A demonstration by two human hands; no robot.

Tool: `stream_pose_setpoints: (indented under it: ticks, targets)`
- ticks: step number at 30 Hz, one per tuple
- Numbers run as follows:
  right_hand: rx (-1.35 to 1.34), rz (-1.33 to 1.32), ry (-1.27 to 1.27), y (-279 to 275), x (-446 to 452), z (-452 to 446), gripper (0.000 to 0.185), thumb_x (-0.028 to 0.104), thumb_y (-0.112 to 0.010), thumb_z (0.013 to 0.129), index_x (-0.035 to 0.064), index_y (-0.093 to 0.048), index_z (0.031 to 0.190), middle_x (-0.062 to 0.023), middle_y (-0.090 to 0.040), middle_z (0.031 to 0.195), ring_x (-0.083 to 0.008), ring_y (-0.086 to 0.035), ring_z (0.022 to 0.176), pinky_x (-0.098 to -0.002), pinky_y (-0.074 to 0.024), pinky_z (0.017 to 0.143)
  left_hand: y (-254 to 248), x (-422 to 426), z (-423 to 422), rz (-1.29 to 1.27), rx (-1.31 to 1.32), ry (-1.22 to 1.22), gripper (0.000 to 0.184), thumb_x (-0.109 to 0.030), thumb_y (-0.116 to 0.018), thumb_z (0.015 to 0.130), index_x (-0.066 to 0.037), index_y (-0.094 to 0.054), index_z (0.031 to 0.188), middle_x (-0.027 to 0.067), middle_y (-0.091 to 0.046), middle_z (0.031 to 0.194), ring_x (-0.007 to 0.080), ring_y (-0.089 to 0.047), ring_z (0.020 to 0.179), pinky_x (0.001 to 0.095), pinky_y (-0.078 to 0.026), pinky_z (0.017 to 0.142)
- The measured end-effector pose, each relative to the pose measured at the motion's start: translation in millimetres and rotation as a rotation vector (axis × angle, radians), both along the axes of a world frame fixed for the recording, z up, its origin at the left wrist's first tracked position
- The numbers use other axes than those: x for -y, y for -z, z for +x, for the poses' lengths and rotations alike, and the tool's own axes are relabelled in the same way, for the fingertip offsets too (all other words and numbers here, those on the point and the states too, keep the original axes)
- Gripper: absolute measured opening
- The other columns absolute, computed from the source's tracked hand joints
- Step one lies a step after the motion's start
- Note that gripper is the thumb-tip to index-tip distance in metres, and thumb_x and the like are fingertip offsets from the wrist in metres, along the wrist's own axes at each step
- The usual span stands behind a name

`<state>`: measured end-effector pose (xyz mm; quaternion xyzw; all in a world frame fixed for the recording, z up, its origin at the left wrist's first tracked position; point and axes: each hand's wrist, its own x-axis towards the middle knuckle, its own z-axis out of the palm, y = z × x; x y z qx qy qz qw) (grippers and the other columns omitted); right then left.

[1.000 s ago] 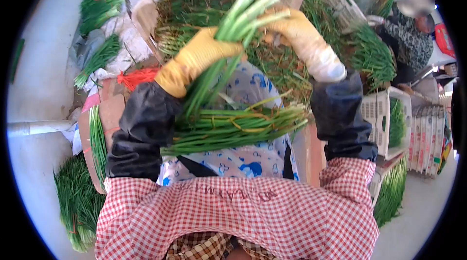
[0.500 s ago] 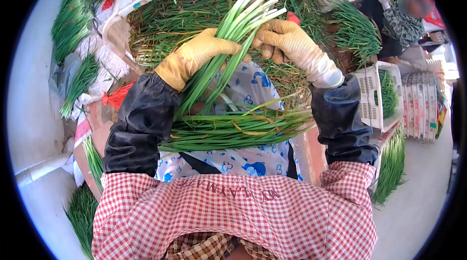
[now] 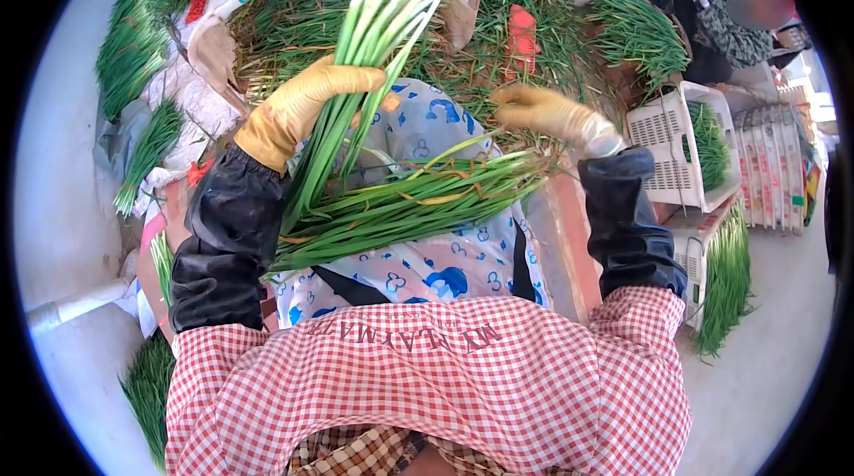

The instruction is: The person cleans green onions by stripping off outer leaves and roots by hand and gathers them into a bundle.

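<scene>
Wrapped round a bunch of green stalks (image 3: pixel 342 116), my left hand (image 3: pixel 311 102), in a yellow glove, holds them with the white ends up and the green leaves hanging down. My right hand (image 3: pixel 547 116), gloved too, is off to the right of the bunch and blurred by motion, so its fingers and anything in them cannot be made out. Another pile of green stalks (image 3: pixel 418 200) lies across my lap on the blue-patterned plastic apron (image 3: pixel 449 276), below both hands.
Loose greens fill the area ahead, with a red bundle (image 3: pixel 522 40) on them. A white crate (image 3: pixel 663 147) with greens stands at right, near stacked crates (image 3: pixel 772 169). Tied bunches (image 3: pixel 151 151) lie at left. Another person (image 3: pixel 734 31) is at the upper right.
My left hand has moved left with the bunch. My right hand has come away from the stalks and moved lower and slightly right. The red bundle on the greens is now in full view.
</scene>
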<state>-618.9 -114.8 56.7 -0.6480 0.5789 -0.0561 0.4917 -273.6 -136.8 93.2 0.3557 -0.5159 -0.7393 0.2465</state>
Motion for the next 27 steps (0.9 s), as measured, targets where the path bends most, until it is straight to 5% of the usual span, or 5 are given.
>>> stream_pose_setpoints:
  ticks: [4,8,13,20,27]
  targets:
    - [-0.107,0.006,-0.132,20.8,-11.9,19.4,0.021,0.020,-0.062,0.086,0.0009,-0.068,0.093,-0.0038,-0.065,0.085,-0.0124,-0.059,0.082,-0.0279,-0.0480,0.077,13.0,-1.5,0.5,-0.139,0.097,0.094,0.055,-0.034,-0.071,0.079,-0.002,-0.058,0.121,0.0057,-0.066,0.097,0.0089,-0.057,0.076,0.0231,-0.045,0.057]
    - [0.113,-0.336,-0.066,-0.7,-4.5,19.8,0.024,0.023,-0.060,0.084,0.0054,-0.068,0.099,-0.0087,-0.068,0.094,-0.0178,-0.063,0.091,-0.0305,-0.0486,0.083,-16.3,-9.3,10.1,-0.087,0.171,0.034,0.048,-0.030,-0.069,0.078,-0.002,-0.061,0.116,0.0046,-0.064,0.097,0.0101,-0.055,0.078,0.0224,-0.044,0.063]
    - [0.225,-0.022,-0.305,-19.7,-38.2,-0.2,0.044,0.023,-0.067,0.080,0.0054,-0.060,0.121,-0.0101,-0.058,0.124,-0.0215,-0.056,0.110,-0.0325,-0.0437,0.096,-10.4,-9.3,30.0,-0.246,0.255,-0.112,0.033,-0.033,-0.065,0.080,-0.004,-0.065,0.097,0.0060,-0.066,0.090,0.0138,-0.058,0.079,0.0275,-0.045,0.076]
    - [0.203,-0.124,0.058,-7.4,-15.2,43.6,0.024,0.023,-0.061,0.088,0.0011,-0.067,0.098,-0.0063,-0.069,0.085,-0.0148,-0.062,0.076,-0.0300,-0.0507,0.068,-13.1,-0.7,41.0,0.050,0.324,-0.158,0.025,-0.019,-0.067,0.082,0.000,-0.060,0.098,0.0078,-0.063,0.073,0.0162,-0.060,0.061,0.0272,-0.049,0.058]
    - [0.117,-0.109,-0.131,26.7,14.1,30.7,0.023,0.022,-0.064,0.087,0.0007,-0.068,0.094,-0.0041,-0.066,0.085,-0.0106,-0.059,0.080,-0.0253,-0.0469,0.073,37.9,-4.3,40.5,0.075,0.473,-0.157,0.028,-0.019,-0.068,0.082,0.002,-0.062,0.100,0.0061,-0.059,0.069,0.0139,-0.057,0.056,0.0257,-0.047,0.051]
